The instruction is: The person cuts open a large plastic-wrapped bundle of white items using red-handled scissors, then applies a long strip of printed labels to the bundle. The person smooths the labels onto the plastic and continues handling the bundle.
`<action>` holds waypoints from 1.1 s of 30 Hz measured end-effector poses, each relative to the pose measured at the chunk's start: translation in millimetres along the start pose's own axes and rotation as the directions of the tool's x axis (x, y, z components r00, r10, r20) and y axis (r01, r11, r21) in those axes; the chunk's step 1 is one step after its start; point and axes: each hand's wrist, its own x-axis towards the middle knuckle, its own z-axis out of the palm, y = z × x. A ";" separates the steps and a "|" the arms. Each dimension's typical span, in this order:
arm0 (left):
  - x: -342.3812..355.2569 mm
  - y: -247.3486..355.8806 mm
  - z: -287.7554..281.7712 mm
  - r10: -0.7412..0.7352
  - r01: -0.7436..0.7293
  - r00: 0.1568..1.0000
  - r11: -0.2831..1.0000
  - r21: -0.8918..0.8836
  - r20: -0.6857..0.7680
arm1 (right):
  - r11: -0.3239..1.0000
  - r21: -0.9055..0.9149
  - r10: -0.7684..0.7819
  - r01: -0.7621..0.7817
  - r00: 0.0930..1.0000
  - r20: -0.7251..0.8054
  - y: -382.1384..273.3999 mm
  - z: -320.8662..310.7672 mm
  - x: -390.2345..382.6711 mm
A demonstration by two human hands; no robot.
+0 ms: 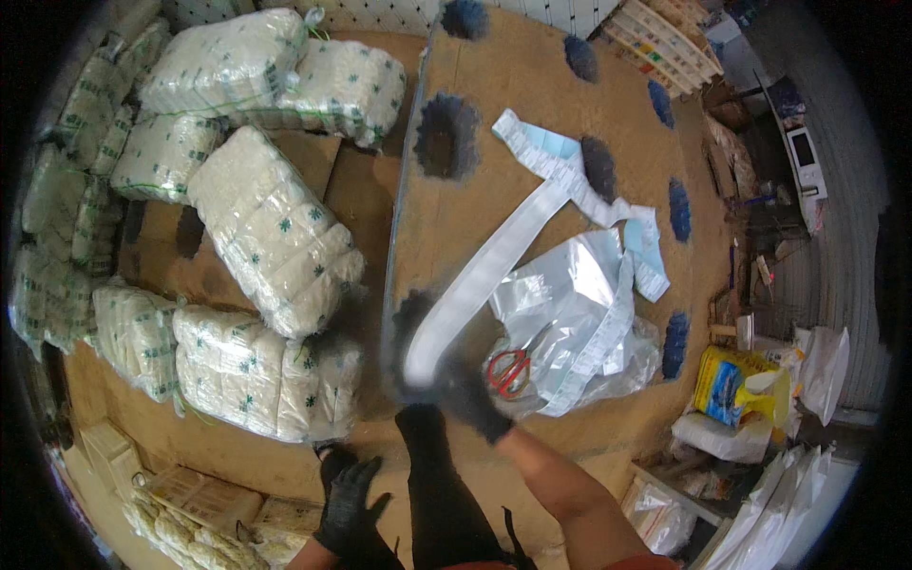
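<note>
My right hand (472, 403), in a black glove, is closed at the near end of a long white strip of labels (494, 249). Its fingertips are blurred and partly hidden. The strip runs away from me and folds over on itself, showing a pale blue backing. Beside that hand, red-handled scissors (510, 373) lie on clear plastic bags (570, 285). My left hand (351, 508), also gloved in black, hangs lower left with its fingers apart, holding nothing. It is nearest to the plastic-wrapped white bundles with green marks (256, 375).
More wrapped bundles (223, 57) are piled along the left. The brown work surface (532, 81) has several dark, ragged patches. Far right stand a cream plastic rack (665, 43) and a yellow-and-blue bag (731, 385). A crate (204, 494) sits at lower left.
</note>
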 end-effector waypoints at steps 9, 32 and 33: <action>-3.9 102.8 -50.1 0.602 -0.722 0.611 0.690 0.050 0.514 | 0.912 0.246 0.072 -0.327 0.720 0.690 -173.6 -100.4 -121.1; -574.3 96.2 -111.7 -0.487 -0.868 -0.297 0.497 0.019 -0.821 | 0.494 0.091 -0.672 0.864 0.313 0.671 -310.5 32.3 -124.1; -584.9 106.2 -112.8 -0.467 -0.860 -0.331 0.507 0.058 -0.820 | 0.685 0.208 -0.529 0.698 0.281 0.801 -301.7 47.0 -128.7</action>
